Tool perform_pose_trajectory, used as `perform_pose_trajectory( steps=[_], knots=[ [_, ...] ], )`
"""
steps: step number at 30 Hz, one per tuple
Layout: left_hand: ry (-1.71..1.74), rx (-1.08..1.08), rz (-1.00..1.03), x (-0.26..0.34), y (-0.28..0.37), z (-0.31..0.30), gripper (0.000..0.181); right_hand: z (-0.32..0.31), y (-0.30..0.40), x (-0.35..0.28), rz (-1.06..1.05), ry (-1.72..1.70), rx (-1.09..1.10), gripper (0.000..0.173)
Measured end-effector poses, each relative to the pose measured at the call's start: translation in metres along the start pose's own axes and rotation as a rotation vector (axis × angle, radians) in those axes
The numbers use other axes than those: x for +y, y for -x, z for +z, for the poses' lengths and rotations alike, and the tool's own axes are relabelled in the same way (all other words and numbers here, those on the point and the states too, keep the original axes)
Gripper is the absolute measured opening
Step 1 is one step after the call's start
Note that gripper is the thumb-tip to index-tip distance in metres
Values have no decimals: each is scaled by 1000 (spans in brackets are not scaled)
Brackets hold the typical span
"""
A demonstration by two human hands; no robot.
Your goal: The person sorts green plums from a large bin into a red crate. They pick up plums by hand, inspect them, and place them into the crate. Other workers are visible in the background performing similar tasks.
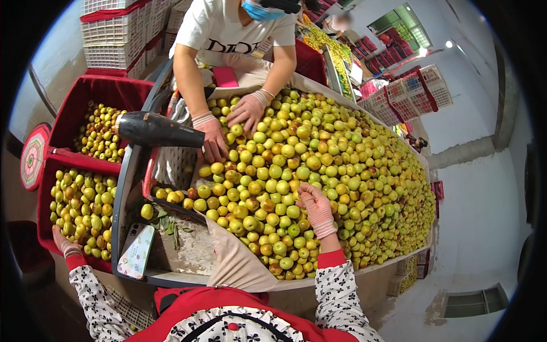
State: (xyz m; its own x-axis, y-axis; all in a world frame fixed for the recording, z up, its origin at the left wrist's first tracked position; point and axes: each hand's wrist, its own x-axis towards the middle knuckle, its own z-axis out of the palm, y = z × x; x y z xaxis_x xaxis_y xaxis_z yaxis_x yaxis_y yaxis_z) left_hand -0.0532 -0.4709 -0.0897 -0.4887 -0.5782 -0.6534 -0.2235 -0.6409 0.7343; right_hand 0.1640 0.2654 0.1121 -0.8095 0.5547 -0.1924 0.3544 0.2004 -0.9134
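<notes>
A broad heap of yellow-green jujubes (295, 171), many with brown patches, lies on a cloth-lined sorting table before me. Over its near middle is my right hand (318, 211), in a striped fingerless glove, fingers bent down at the fruit; whether they pinch one is unclear. At far left, my left hand (64, 243), in a similar glove, rests at the outer edge of a red-lined crate (45, 213) of larger jujubes (85, 209). Its fingers partly hide behind the fruit and rim. Across the table, a person's two gloved hands (248, 112) touch the heap.
A black hair dryer (160, 130) juts over the table's left frame. A patterned phone (136, 252) and dry leaves (171, 224) lie on the bare tray corner. Behind the near crate stands another red-lined crate (68, 111) of smaller jujubes. White crates (111, 36) are stacked at the back left.
</notes>
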Motion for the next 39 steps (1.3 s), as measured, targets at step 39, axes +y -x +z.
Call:
perform_pose_trajectory(
  steps=[39],
  knots=[
    [-2004,-1775,980,-232,389,210,32,36,-57,-26,-125,1715,-593,56]
  ],
)
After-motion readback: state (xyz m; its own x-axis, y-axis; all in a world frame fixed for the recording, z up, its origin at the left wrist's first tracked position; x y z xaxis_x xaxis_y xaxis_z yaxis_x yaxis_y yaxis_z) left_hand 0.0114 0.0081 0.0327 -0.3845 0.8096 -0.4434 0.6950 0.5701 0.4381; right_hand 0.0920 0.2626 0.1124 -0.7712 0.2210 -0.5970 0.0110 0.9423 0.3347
